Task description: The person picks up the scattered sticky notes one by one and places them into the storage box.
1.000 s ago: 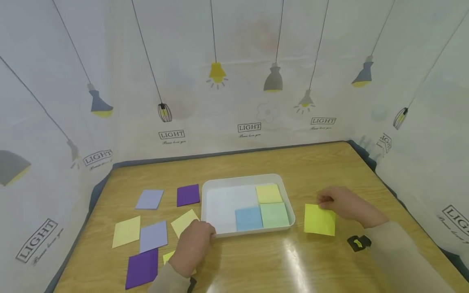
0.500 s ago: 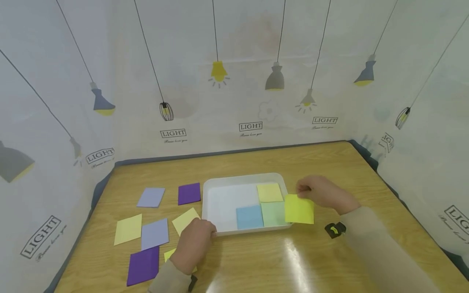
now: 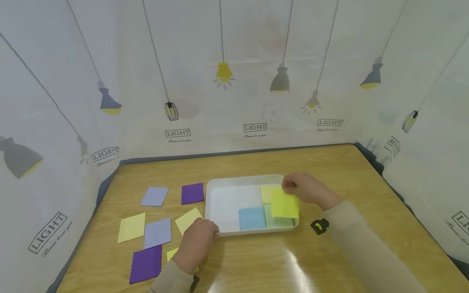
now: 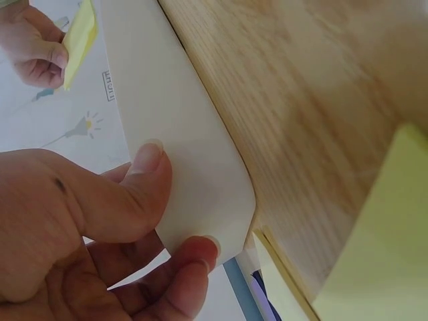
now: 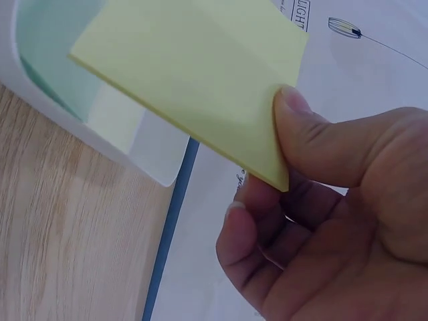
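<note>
Your right hand [image 3: 309,189] pinches a bright-yellow sticky pad [image 3: 285,204]; your left hand [image 3: 198,246] grips the white tray [image 3: 224,203] (by a corner). Slack pinch could drop the former onto the green pad [image 3: 275,223] below.

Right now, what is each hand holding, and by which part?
Right hand: a bright yellow sticky-note pad, pinched by its far edge. Left hand: the white tray, gripped at its near left corner.

Right hand [image 5: 364,234] pinches a yellow pad [image 5: 200,80], seemingly above the tray [image 5: 157,159].
</note>
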The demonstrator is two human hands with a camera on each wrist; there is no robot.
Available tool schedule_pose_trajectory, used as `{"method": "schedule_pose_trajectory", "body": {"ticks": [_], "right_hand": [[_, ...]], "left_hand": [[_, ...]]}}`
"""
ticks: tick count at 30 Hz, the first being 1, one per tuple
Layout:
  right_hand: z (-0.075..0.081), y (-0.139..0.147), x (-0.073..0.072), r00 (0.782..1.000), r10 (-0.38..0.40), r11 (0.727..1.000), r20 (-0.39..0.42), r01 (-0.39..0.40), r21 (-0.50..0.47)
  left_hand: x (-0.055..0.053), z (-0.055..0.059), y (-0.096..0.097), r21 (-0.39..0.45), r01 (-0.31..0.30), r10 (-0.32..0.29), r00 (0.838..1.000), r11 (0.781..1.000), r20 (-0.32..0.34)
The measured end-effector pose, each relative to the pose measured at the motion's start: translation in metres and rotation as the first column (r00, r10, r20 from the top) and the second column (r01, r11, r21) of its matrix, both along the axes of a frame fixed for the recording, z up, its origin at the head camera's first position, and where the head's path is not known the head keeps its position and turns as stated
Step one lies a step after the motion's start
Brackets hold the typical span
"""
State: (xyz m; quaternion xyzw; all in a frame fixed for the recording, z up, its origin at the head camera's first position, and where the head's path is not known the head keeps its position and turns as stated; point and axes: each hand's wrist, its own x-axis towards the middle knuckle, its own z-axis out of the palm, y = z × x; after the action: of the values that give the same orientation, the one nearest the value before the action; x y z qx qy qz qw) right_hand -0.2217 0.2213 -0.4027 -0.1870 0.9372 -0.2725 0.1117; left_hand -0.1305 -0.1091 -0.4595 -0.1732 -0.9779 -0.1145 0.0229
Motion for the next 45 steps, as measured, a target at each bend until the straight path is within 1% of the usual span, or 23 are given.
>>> {"method": "schedule_pose_trajectory", "body": {"ticks": [3,9,13,16,21,25,28,33,39,45], "right_hand": [[0.001,-0.005,-0.002,1.0,0.007,1.0,0.001,-0.007,0.007],[0.001,-0.016,-0.007,1.0,0.005,1.0,-0.001,-0.005,0.015],[0.002,-0.024,-0.011,1.0,-0.011,1.0,0.005,0.011,0.018],[0.002,-0.031,-0.014,1.0,-0.001,1.0,0.004,0.001,0.019],[0.0,-0.041,-0.019,1.0,0.02,1.0,-0.018,-0.02,0.023],[-0.001,-0.047,-0.022,1.0,0.022,1.0,-0.01,-0.022,0.016],[-0.003,-0.05,-0.024,1.0,0.025,1.0,-0.001,-0.024,0.014],[-0.007,-0.055,-0.027,0.999,0.032,0.999,-0.004,-0.032,0.007],[-0.014,-0.066,-0.032,0.999,0.032,0.999,-0.008,-0.032,0.007],[-0.017,-0.076,-0.038,1.0,0.021,1.0,0.006,-0.021,0.013]], "left_hand": [[-0.001,-0.001,0.0,-0.006,0.0,0.0,1.0,1.0,0.001],[-0.001,-0.002,-0.001,-0.009,-0.02,0.02,0.999,1.0,0.026],[0.0,-0.001,-0.001,-0.006,-0.018,0.018,1.0,1.0,0.017],[0.0,-0.001,-0.001,-0.003,-0.017,0.017,1.0,1.0,0.012],[-0.001,-0.003,-0.002,0.002,-0.017,0.017,1.0,1.0,0.017],[-0.003,-0.006,-0.002,0.002,-0.009,0.009,1.0,1.0,0.01],[-0.003,-0.007,-0.003,0.005,-0.001,0.001,1.0,1.0,0.009],[-0.001,-0.005,-0.003,-0.001,0.009,-0.009,1.0,1.0,-0.001],[-0.002,-0.006,-0.003,-0.003,-0.001,0.002,1.0,1.0,0.006],[-0.002,-0.007,-0.003,-0.002,-0.006,0.006,1.0,1.0,-0.002]]}}
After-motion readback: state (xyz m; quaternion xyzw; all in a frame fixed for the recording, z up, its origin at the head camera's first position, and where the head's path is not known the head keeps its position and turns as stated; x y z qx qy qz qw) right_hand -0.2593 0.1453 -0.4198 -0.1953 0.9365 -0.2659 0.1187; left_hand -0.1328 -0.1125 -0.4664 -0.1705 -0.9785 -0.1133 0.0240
